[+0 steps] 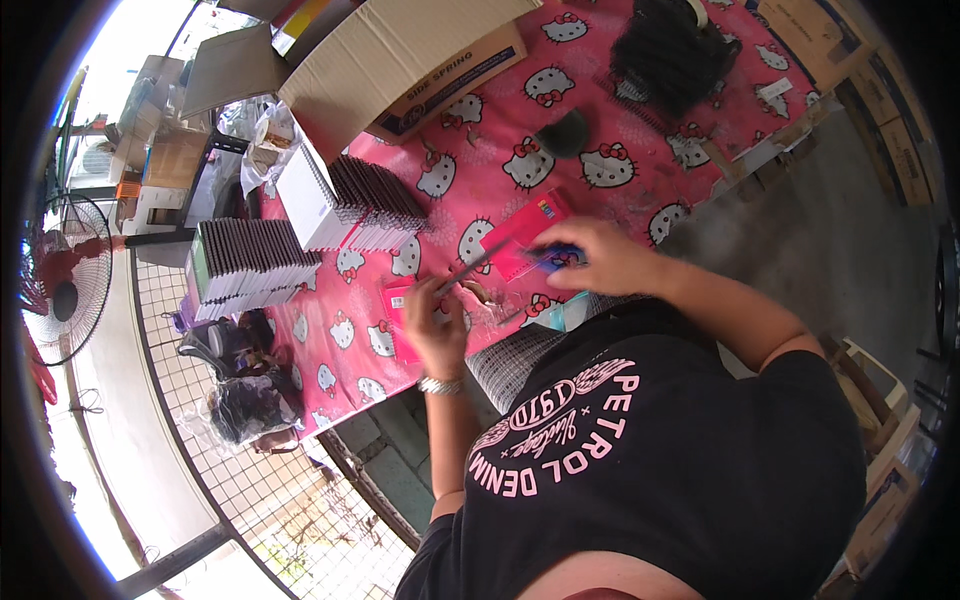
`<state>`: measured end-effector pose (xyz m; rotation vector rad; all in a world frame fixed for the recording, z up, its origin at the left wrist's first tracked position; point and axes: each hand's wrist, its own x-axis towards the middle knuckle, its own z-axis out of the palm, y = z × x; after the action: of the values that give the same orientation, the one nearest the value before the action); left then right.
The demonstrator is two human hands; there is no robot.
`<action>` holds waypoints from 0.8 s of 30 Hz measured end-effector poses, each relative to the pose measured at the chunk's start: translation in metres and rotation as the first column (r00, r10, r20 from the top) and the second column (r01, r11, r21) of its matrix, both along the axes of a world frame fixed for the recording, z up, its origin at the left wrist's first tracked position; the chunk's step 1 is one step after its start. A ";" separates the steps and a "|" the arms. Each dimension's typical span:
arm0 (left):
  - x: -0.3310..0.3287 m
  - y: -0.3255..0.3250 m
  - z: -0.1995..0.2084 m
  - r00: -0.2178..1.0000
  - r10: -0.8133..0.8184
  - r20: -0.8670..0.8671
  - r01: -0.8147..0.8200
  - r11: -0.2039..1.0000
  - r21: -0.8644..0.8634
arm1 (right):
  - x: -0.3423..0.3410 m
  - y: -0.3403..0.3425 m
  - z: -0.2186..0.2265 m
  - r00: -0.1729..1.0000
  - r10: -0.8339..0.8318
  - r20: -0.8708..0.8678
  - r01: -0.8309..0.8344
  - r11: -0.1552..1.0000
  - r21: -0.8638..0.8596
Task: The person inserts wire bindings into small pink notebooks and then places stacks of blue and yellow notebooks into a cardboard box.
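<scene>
I see my left hand (437, 322) pinching a thin grey rod (478, 266) over the pink tablecloth (500, 130); my right hand (590, 258), curled, half hides a small blue item (556, 259) on a red booklet (525, 235).

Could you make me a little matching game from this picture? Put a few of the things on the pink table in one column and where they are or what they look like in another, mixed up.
Things:
1. cardboard box
2. stacks of notebooks
3. pile of black spiral bindings
4. thin dark rod

Descriptions:
A. held between the left hand and the right hand
B. brown, flaps open, at the far side of the table
C. standing in rows at the table's left edge
D. dark heap at the far right corner

Pairs: 1-B, 2-C, 3-D, 4-A
</scene>
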<state>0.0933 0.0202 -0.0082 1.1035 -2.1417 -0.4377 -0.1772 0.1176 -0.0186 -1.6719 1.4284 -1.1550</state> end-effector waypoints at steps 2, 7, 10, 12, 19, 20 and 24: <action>0.031 -0.015 0.029 0.975 -0.009 0.224 0.019 0.999 -0.043 | -0.037 0.009 -0.002 0.933 -0.150 -0.327 0.217 0.960 0.177; 0.059 -0.060 -0.006 0.745 0.113 0.657 -0.238 0.966 0.104 | -0.099 0.006 -0.050 0.840 -0.199 -0.505 0.226 0.974 -0.009; 0.039 -0.054 -0.041 0.820 0.243 0.519 -0.120 0.958 -0.261 | -0.136 -0.032 -0.048 0.623 -0.516 -0.587 0.450 0.851 -0.271; 0.001 -0.046 -0.044 0.939 0.016 0.344 0.019 0.995 -0.097 | -0.164 -0.049 -0.055 0.452 -0.583 -0.675 0.553 0.777 -0.301; -0.083 0.014 -0.051 0.793 -0.385 0.473 0.414 0.909 0.045 | -0.195 -0.069 -0.072 0.327 -0.451 -0.830 0.534 0.814 -0.231; -0.080 0.014 -0.058 0.787 -0.371 0.493 0.418 0.908 0.017 | -0.195 -0.071 -0.068 0.338 -0.456 -0.823 0.545 0.808 -0.224; -0.074 0.005 -0.040 0.776 -0.461 0.429 0.474 0.877 0.086 | -0.174 -0.062 -0.042 0.540 -0.590 -0.601 0.551 0.787 -0.278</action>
<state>0.0197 0.0250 -0.0485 0.6756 -2.8349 -0.4036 -0.3512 0.0554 -0.0603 -1.7949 2.5852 -0.9252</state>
